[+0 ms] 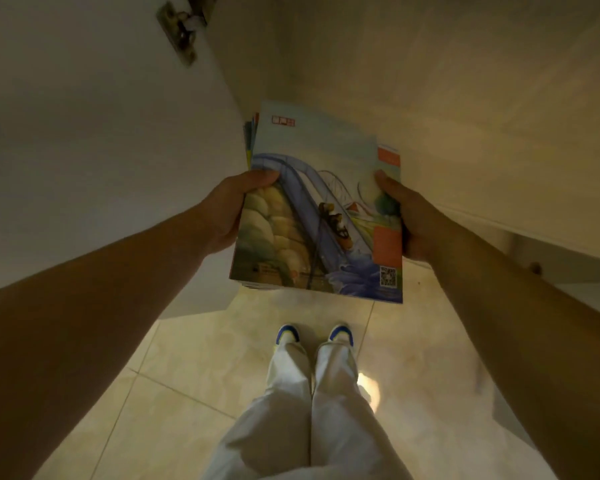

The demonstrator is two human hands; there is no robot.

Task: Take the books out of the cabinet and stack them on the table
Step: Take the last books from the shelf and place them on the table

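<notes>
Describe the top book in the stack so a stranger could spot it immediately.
Look above the tiled floor, between the left hand and right hand. They grip a stack of books. The top book alone shows its full cover: a painted blue water slide.

Floor: glossy cream stone tiles (194, 358) with thin dark grout lines, one bright glare spot near the middle.
Left: plain white panel door (84, 140) carrying a dull metal hinge (179, 29) near its top.
Right: pale cream wall (465, 98), white ledge below it.
Light: dim, warm yellow.
</notes>
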